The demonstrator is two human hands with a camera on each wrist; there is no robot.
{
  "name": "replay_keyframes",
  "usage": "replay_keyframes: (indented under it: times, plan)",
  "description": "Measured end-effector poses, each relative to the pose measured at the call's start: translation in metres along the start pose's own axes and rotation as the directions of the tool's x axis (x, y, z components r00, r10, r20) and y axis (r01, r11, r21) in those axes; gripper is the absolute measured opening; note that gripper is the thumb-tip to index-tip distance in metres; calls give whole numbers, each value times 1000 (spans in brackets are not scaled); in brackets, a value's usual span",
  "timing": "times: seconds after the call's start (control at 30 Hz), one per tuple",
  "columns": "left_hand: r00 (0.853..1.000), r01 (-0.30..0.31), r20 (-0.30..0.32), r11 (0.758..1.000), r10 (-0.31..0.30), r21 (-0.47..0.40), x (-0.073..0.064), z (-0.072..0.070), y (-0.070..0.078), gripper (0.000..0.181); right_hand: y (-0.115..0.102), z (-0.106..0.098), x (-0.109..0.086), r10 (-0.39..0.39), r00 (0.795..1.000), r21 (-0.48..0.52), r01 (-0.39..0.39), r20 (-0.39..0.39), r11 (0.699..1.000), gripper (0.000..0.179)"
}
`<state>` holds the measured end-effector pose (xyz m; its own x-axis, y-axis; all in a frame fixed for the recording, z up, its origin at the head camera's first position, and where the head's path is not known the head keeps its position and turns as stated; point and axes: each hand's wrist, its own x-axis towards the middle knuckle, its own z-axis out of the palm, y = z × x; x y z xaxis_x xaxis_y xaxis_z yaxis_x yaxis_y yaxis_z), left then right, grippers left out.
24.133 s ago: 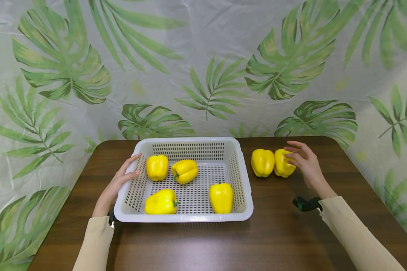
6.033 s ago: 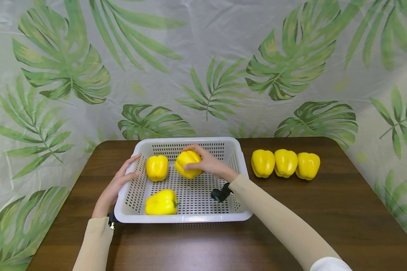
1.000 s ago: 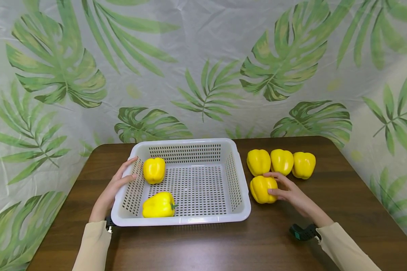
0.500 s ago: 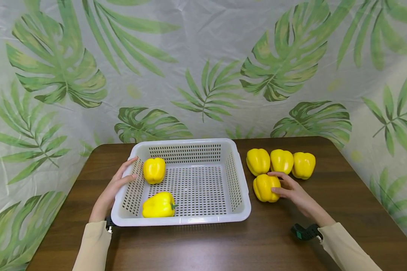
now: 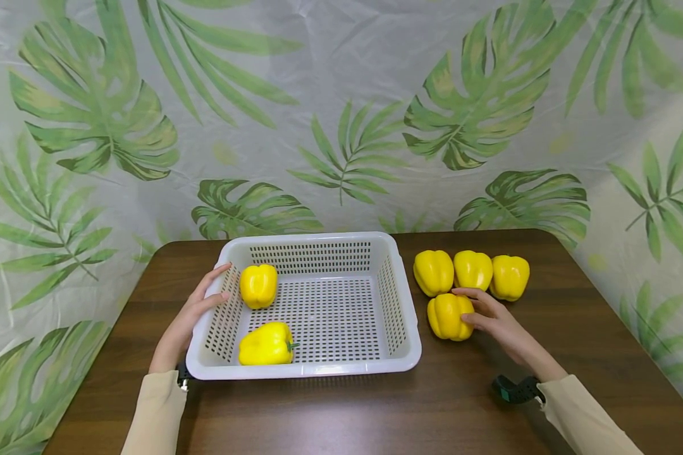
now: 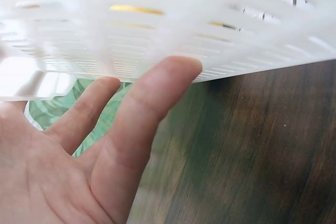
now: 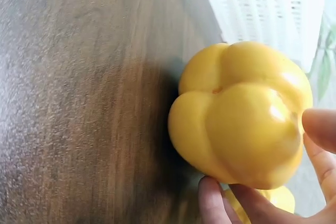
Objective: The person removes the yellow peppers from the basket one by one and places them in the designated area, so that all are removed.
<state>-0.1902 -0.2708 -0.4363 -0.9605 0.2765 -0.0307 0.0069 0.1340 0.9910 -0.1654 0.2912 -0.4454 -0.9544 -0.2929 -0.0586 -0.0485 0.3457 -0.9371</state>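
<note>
My right hand (image 5: 503, 325) holds a yellow bell pepper (image 5: 449, 317) by its right side, thumb and fingers against it, in front of the row on the table. In the right wrist view the bottom lobes of this pepper (image 7: 241, 114) face the camera. On the left, my left hand (image 5: 190, 316) rests at the side rim of a white perforated plastic basket (image 5: 304, 370), fingers extended and tips just over the rim. From the left wrist view, its thumb (image 6: 152, 103) lies straight against the basket wall. Inside are two bell peppers, one back left (image 5: 258, 286) and one front left (image 5: 266, 344).
Three more yellow bell peppers stand in a row right of the basket: left (image 5: 434, 273), middle (image 5: 473, 270) and right (image 5: 510, 278). A dark wooden table (image 5: 341, 417) bears everything. Behind it hangs a leaf-printed cloth (image 5: 341, 126).
Over the longer span, two peppers have left the basket and joined those on the right. In the last second the held pepper has slid slightly right with my right hand. The left hand stays put.
</note>
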Motion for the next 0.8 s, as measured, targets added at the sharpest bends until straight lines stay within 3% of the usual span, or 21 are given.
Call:
replay_keyframes:
  times: [0.8]
  plan:
    - [1000, 6, -13, 1000, -6, 4, 1, 0, 1, 60, -13, 0, 3, -34, 998, -33, 32, -43, 999, 48]
